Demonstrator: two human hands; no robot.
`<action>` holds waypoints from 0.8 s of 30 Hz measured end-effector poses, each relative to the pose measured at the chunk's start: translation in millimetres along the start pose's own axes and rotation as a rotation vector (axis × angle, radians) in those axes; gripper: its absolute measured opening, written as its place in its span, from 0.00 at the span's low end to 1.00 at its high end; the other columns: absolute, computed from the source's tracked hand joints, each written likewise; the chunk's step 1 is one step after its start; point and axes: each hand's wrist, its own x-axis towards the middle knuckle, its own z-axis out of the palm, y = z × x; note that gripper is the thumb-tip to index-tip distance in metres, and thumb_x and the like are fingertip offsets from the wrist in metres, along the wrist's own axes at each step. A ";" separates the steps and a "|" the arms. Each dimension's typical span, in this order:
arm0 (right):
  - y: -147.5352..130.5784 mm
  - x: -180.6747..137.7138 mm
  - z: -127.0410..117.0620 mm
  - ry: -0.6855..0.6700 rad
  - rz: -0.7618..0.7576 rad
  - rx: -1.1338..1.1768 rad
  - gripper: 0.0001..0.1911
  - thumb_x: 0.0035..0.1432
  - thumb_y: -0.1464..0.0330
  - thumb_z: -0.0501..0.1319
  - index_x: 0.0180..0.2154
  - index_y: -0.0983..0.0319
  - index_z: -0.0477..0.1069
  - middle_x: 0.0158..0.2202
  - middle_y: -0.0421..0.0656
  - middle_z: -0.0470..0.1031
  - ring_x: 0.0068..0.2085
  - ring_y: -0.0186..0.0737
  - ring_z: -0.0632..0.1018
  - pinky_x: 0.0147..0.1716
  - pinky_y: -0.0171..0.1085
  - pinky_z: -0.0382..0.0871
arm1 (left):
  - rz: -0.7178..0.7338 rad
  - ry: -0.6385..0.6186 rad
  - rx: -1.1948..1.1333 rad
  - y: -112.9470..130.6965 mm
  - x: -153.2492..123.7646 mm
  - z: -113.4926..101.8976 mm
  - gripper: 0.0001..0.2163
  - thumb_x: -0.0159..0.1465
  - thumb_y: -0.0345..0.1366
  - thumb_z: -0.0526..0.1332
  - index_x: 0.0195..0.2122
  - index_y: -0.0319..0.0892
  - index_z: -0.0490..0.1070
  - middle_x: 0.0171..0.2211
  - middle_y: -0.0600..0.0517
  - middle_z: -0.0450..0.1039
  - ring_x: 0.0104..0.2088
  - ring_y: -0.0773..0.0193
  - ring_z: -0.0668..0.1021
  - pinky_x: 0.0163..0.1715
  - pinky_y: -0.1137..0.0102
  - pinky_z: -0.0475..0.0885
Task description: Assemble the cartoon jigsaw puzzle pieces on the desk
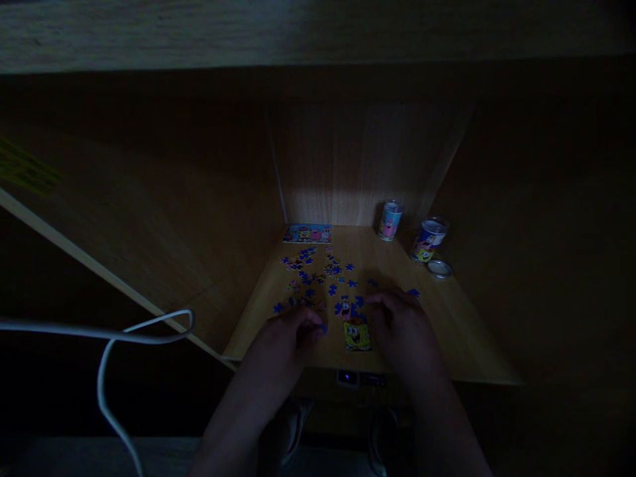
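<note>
My left hand (293,332) is closed in a pinch on a small blue jigsaw puzzle piece (323,328), low over the wooden shelf. Right of it lies a partly joined puzzle (356,335) with a yellow cartoon face and a pink figure above, edged by blue pieces. My right hand (401,326) hovers at that puzzle's right side, thumb and finger together; whether a piece sits between them is too dark to tell. Many loose blue and multicoloured puzzle pieces (305,275) are scattered beyond my hands, and one blue piece (414,292) lies beyond the right hand.
A cartoon picture card (307,233) lies at the back left. Two printed cans (389,222) (426,242) stand at the back right, with a round lid (439,268) beside the nearer one. Wooden walls enclose the shelf. A white cable (106,371) hangs at left.
</note>
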 end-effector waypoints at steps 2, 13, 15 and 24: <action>-0.3 -0.1 0.0 -0.003 0.001 0.001 0.13 0.71 0.72 0.58 0.43 0.56 0.82 0.45 0.47 0.87 0.49 0.52 0.85 0.55 0.52 0.77 | 0.048 -0.007 -0.063 3.2 -1.9 6.5 0.08 0.72 0.31 0.62 0.45 0.50 0.79 0.43 0.54 0.89 0.43 0.57 0.89 0.45 0.62 0.81; 0.1 0.5 0.0 -0.012 -0.003 0.000 0.13 0.71 0.72 0.58 0.43 0.58 0.83 0.45 0.47 0.87 0.49 0.52 0.85 0.54 0.51 0.77 | 0.127 -0.025 0.012 18.7 -5.2 23.9 0.10 0.72 0.27 0.62 0.40 0.48 0.81 0.42 0.52 0.88 0.43 0.56 0.88 0.44 0.63 0.81; 0.8 0.3 0.3 -0.011 -0.001 0.003 0.13 0.71 0.73 0.58 0.43 0.57 0.83 0.46 0.47 0.87 0.49 0.52 0.85 0.55 0.51 0.77 | 0.102 0.016 0.069 13.8 -3.1 16.8 0.09 0.72 0.27 0.62 0.40 0.48 0.81 0.44 0.51 0.89 0.46 0.54 0.89 0.47 0.61 0.81; 0.8 0.4 -0.1 -0.019 -0.004 0.008 0.12 0.71 0.71 0.59 0.43 0.57 0.83 0.45 0.47 0.87 0.50 0.52 0.84 0.56 0.52 0.77 | -0.286 0.074 0.355 2.5 1.0 -20.1 0.10 0.77 0.31 0.62 0.51 0.46 0.84 0.49 0.47 0.89 0.47 0.50 0.90 0.46 0.62 0.80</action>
